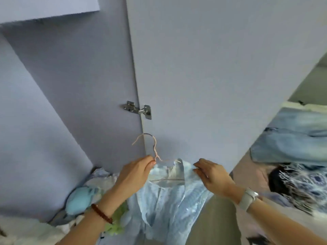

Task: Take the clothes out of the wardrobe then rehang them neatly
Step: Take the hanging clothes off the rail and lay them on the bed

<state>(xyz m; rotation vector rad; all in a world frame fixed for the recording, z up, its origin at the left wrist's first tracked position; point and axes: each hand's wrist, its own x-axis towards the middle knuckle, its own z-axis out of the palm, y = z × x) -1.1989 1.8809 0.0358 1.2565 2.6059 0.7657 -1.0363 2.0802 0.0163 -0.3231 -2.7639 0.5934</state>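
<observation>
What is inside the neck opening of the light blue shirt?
A thin hanger sits inside the light blue shirt; its hook and neck stick out above the collar. Its lower bar shows faintly; its arm ends are covered by fabric.

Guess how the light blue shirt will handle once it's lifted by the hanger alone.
Probably floppy: the light blue shirt drapes in soft folds below the hanger. Likely light, since the thin wire holds its shape. It may slide off, as the right hand pinches the collar in place.

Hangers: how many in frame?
1. The wire hanger sits inside the light blue shirt, its neck pinched by the left hand before the wardrobe door. Others may lie hidden under clothes.
</observation>
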